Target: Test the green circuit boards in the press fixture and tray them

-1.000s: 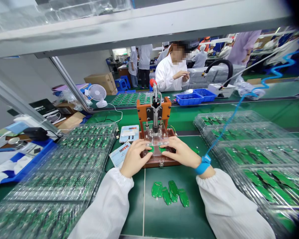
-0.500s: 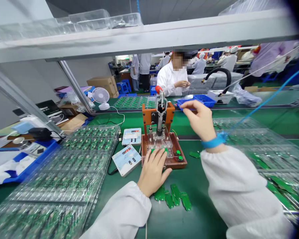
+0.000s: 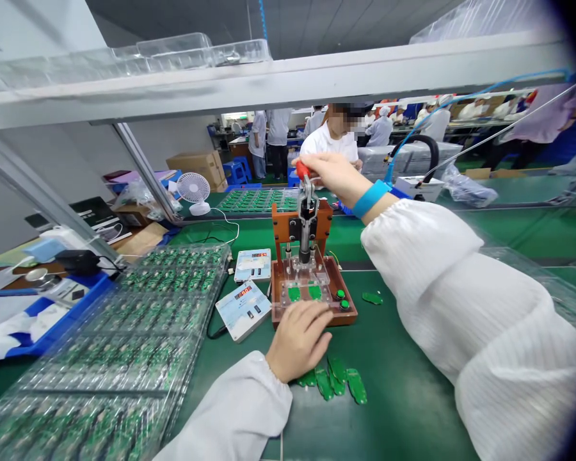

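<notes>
A toggle-clamp test fixture (image 3: 279, 229) with an orange upright and brown base stands before me. My right hand (image 3: 333, 174) is closed over the red knob (image 3: 303, 169) on top of its lever. Two green circuit boards, a left one (image 3: 294, 294) and a right one (image 3: 315, 292), lie in the clear plate under the raised press. My left hand (image 3: 300, 336) lies with its fingers flat along the fixture's front edge, holding nothing. Several loose green boards (image 3: 356, 386) lie just right of that hand. Two green buttons (image 3: 344, 304) sit on the base's right side.
Two meters with red digits, a front one (image 3: 244, 310) and a rear one (image 3: 253, 264), stand left of the fixture. Clear trays of boards (image 3: 125, 346) fill the left side. A single board (image 3: 372, 298) lies at right. A shelf beam (image 3: 269, 80) crosses overhead; a co-worker (image 3: 333, 137) sits opposite.
My right hand has moved left and up onto the red knob. My left hand has drawn back from the boards in the fixture to its front edge. The front meter's digits differ.
</notes>
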The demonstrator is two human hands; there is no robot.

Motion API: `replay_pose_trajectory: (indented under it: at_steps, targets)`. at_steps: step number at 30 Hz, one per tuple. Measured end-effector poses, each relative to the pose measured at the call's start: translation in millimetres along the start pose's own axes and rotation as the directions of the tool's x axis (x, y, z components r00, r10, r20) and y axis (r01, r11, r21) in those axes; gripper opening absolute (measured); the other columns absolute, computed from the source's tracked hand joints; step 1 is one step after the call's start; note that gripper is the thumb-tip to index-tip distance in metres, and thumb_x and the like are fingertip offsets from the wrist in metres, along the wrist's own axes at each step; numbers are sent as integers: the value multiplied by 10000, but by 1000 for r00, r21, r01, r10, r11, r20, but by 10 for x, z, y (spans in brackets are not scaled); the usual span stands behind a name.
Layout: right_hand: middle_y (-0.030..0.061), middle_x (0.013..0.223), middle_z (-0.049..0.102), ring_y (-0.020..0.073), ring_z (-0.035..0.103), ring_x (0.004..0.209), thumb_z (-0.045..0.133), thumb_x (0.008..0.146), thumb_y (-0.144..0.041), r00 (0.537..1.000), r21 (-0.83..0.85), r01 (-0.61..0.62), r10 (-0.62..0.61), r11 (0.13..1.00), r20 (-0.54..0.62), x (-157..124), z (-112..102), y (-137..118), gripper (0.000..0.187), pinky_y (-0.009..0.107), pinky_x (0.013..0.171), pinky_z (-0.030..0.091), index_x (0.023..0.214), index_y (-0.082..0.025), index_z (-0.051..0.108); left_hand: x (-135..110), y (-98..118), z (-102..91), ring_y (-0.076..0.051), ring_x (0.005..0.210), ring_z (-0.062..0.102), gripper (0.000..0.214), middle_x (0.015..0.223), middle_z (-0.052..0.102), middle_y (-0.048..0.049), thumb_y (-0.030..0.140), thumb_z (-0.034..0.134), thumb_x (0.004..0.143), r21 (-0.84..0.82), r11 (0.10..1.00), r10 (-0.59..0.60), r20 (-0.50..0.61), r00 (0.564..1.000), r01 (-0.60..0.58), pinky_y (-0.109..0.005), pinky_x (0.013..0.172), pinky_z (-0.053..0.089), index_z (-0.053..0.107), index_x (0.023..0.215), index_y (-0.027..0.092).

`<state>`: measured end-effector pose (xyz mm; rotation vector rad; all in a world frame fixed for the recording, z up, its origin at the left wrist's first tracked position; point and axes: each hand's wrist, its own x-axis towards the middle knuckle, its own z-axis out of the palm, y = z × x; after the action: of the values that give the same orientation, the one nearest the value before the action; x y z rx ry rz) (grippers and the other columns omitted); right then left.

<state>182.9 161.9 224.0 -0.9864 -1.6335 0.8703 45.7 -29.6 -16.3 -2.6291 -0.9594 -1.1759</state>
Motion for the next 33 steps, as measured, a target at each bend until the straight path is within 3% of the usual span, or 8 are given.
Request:
replay_pose_trajectory:
  at_steps: [2, 5, 8, 11, 15, 23, 28, 33]
  targets:
    - [-5, 839, 716, 123, 734, 812, 557, 1037, -315, 984, -3, 176, -176, 984, 1, -98, -8, -110, 244, 297, 807, 607, 1032, -155, 742, -25, 43, 19, -243, 1160, 643, 264, 1188, 727, -106, 193, 581, 960, -96, 991, 98, 17, 995, -96, -408, 1006, 553, 644, 1213, 150]
    - [-39, 970, 733, 134, 747, 930, 532, 1045, -342, 886, -56, 462, -463, 885, -6, -486, -15, -250, 262, 313, 842, 611, 1198, -222, 708, -57, 81, 67, -265, 1280, 595, 237, 1223, 712, -109, 206, 568, 967, -154, 978, 159, 119, 980, -140, -430, 1111, 508, 665, 1173, 140]
    - [-14, 1116, 760, 176, 750, 1016, 530, 1054, -379, 815, -215, 556, -577, 803, -50, -1036, 23, -297, 289, 360, 932, 629, 1274, -277, 686, -81, 72, 105, -269, 1354, 549, 237, 1259, 696, -113, 232, 553, 981, -183, 976, 157, 192, 969, -122, -437, 1182, 455, 675, 1162, 139]
    - [3, 1224, 755, 214, 733, 1121, 529, 1057, -301, 784, -343, 565, -618, 751, -61, -1478, 97, -223, 296, 388, 1035, 606, 1312, -308, 681, -98, 49, 123, -255, 1357, 547, 224, 1246, 700, -103, 249, 553, 988, -205, 975, 137, 228, 964, -90, -417, 1201, 441, 686, 1138, 149]
    - [-17, 1308, 725, 225, 693, 1225, 539, 1039, -180, 768, -369, 575, -637, 730, -65, -1747, 207, -17, 364, 392, 1110, 566, 1346, -327, 666, -111, 52, 144, -248, 1359, 544, 214, 1266, 697, -86, 269, 562, 996, -217, 976, 91, 254, 963, -34, -414, 1201, 440, 694, 1132, 170]
    - [-23, 1354, 697, 274, 609, 1350, 544, 983, -33, 768, -202, 609, -634, 767, -91, -1907, 384, 501, 532, 528, 1154, 539, 1397, -355, 628, -107, 70, 152, -241, 1294, 594, 181, 1236, 713, -70, 247, 575, 983, -252, 968, 60, 250, 966, 6, -429, 1189, 451, 716, 1079, 187]
    - [-39, 1438, 638, 277, 556, 1403, 551, 959, -1, 771, -153, 604, -622, 782, -136, -1932, 463, 624, 618, 544, 1172, 516, 1441, -385, 578, -71, 44, 156, -238, 1215, 650, 166, 1168, 743, -76, 267, 605, 964, -350, 936, 43, 230, 972, 41, -404, 1109, 519, 745, 1014, 194]
    - [-58, 1492, 589, 274, 506, 1446, 530, 963, -5, 795, -95, 585, -592, 806, -130, -1936, 477, 662, 638, 537, 1210, 476, 1463, -400, 550, 71, -7, -187, -213, 1072, 721, 163, 1091, 772, -85, 337, 669, 947, -590, 762, -63, 344, 937, 268, -347, 1011, 569, 740, 971, 191]
